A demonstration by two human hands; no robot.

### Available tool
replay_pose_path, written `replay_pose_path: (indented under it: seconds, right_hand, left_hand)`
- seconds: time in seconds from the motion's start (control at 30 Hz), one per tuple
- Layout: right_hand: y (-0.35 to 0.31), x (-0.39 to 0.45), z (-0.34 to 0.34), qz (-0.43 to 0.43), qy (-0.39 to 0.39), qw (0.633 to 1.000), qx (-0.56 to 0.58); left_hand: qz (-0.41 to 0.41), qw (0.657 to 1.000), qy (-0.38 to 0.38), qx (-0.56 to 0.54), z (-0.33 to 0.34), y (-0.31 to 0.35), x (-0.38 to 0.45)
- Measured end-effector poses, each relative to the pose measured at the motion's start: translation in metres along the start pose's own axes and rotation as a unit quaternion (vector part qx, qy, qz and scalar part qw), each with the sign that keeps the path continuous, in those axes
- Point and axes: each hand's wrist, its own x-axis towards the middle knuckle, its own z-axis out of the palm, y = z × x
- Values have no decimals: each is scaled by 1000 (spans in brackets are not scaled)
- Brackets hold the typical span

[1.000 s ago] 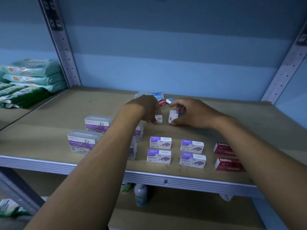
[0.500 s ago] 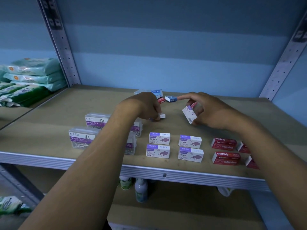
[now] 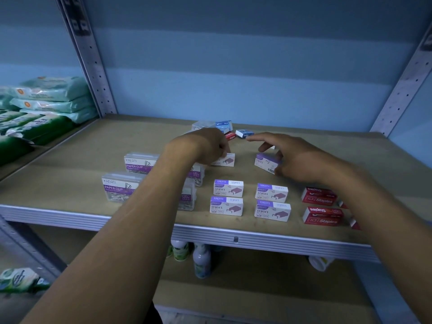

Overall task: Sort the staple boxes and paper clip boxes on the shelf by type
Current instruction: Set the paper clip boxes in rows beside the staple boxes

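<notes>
Your left hand (image 3: 208,146) pinches a white-and-purple cardboard staples box (image 3: 225,160) resting flat on the matte wooden shelf (image 3: 70,169). Your right hand (image 3: 292,157) clamps a second staples box (image 3: 266,163), tilted. Nearer lie 4 matching rectangular boxes (image 3: 228,188); clear plastic paper clip boxes (image 3: 140,163) sit left, glossy red staples boxes (image 3: 319,196) right.

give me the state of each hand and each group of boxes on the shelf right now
left hand: setting a purple staples box on the shelf
right hand: holding a tilted purple staples box
four purple staples boxes: flat, in a grid
red staples boxes: flat, grouped right
paper clip boxes: closed, grouped left
</notes>
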Motion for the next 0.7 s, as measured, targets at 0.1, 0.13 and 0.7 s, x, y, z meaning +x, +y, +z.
replay_pose_path:
  seconds: [0.1, 0.13, 0.7]
  right_hand:
    - [-1, -2, 0, 17, 3, 1000, 23]
    - [-2, -3, -1, 21, -1, 999, 32]
    - [-11, -5, 2, 68, 12, 997, 25]
  left_hand:
    - [17, 1000, 0, 13, 0, -3, 0]
    - [19, 1000, 0, 10, 0, -3, 0]
    - [58, 996, 0, -64, 3, -4, -2]
